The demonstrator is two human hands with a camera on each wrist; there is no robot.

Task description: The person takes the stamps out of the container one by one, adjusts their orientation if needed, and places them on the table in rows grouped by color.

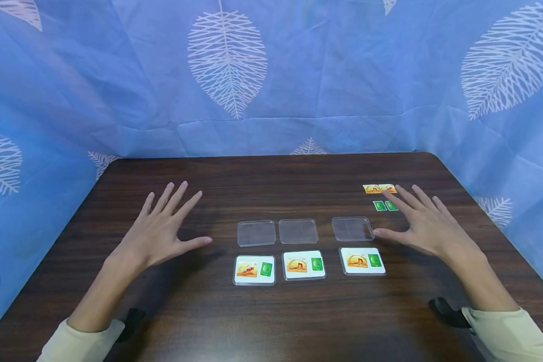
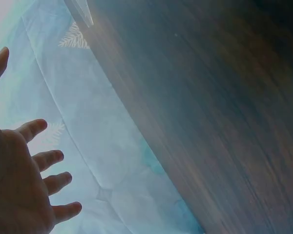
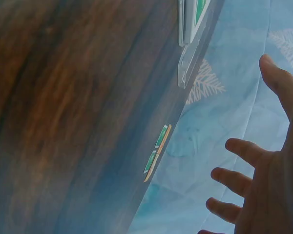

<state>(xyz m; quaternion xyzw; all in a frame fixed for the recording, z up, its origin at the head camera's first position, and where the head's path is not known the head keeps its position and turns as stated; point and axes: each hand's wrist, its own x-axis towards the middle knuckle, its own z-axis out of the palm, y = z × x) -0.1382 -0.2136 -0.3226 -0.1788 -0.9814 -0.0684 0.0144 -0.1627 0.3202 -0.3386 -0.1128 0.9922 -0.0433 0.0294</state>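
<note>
My left hand is spread with straight fingers over the left side of the dark table, holding nothing. On the right, my right hand is likewise spread; its fingertips overlap two orange-yellow stamps and two small green stamps in the head view. Its thumb appears beside the right clear plastic lid; whether they touch I cannot tell. Two more clear lids, left and middle, lie in the same row. Nearer me are three flat cases, left, middle and right, each showing one orange and one green stamp on white.
The dark wood-grain table has rounded far corners. Behind and around it hangs a blue cloth with white leaf prints. Dark straps sit at both wrists, by pale sleeves.
</note>
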